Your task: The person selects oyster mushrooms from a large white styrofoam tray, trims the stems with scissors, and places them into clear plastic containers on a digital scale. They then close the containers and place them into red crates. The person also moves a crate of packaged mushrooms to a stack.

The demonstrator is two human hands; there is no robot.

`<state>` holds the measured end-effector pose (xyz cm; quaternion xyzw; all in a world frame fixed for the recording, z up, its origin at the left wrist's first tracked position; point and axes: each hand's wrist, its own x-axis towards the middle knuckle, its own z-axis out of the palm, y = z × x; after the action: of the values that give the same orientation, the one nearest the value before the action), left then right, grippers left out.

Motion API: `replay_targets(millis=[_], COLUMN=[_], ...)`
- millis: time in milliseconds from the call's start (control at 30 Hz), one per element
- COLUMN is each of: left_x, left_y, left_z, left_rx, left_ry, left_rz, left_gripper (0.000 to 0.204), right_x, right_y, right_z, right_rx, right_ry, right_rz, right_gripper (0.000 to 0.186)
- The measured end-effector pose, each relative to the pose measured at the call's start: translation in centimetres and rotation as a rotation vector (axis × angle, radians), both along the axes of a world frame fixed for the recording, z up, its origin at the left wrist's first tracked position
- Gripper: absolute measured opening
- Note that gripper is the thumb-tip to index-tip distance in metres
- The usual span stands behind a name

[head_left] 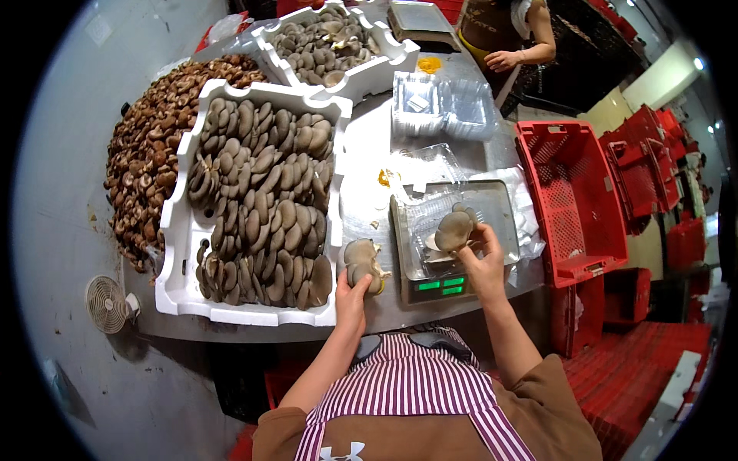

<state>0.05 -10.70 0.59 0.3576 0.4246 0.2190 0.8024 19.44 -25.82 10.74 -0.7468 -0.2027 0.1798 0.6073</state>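
My left hand (351,303) is closed around a clump of grey oyster mushrooms (360,255), held near the table's front edge beside the white foam box. A second oyster mushroom clump (453,229) is pinched in my right hand (486,261), above a clear plastic tray (421,265) on the digital scale (503,201). Green digits glow on the scale's front. To the left, the white foam box (175,288) holds rows of oyster mushrooms (265,223). Whether the right-hand clump touches the tray is hard to tell.
Brown mushrooms (150,165) are heaped far left, near a small fan (108,305). Another foam box (346,86) of oyster mushrooms stands behind. Stacked clear trays (469,111) sit beyond the scale. Red crates (569,269) flank the right side. A co-worker's hand (503,60) shows at the back.
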Motion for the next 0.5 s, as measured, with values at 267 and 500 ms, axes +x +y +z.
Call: replay_targets(millis=[267,500], left_x=[2.2,5.7], left_y=[1.7,-1.3], left_z=[-7.7,5.3], left_rx=[0.304,0.757], left_ry=[0.328,0.102], left_rz=[-0.041,-0.33], left_gripper=[0.075,0.076], right_x=[3.9,5.1], right_y=[-2.3,-2.0], right_z=[1.0,1.2], right_rx=[-0.28,-0.225], right_ry=[-0.401,-0.755], right_rz=[-0.151,0.073], right_gripper=[0.035,0.039])
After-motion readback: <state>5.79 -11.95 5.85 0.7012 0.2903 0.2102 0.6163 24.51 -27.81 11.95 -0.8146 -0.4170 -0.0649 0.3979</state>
